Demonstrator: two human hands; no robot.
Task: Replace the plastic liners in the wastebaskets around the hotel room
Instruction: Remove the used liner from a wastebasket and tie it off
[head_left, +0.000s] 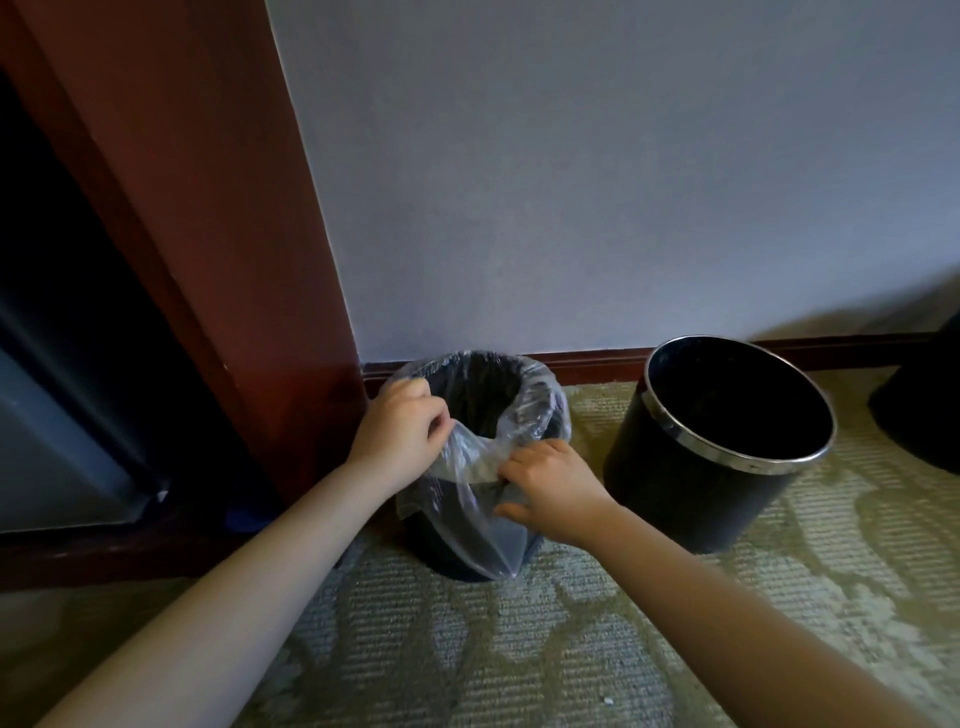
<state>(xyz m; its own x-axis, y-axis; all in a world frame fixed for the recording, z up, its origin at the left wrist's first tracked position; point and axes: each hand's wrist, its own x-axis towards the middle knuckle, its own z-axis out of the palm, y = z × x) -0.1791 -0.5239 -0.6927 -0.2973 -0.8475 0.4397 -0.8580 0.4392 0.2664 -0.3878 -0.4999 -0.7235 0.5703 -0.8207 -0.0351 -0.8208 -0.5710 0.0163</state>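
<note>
Both our left grip (400, 422) and right grip (551, 484) pinch the thin liner (467, 501) at the wastebasket (441, 560) rim, where we judge this light, slippery film handles best.

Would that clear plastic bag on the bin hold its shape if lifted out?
Probably not: the liner wrinkles and sags down the wastebasket, so it looks floppy. It is see-through, so likely thin and light. The left hand and right hand pinch folds, so it may crumple.

clear liner (470, 499) — over black wastebasket (447, 551)
</note>
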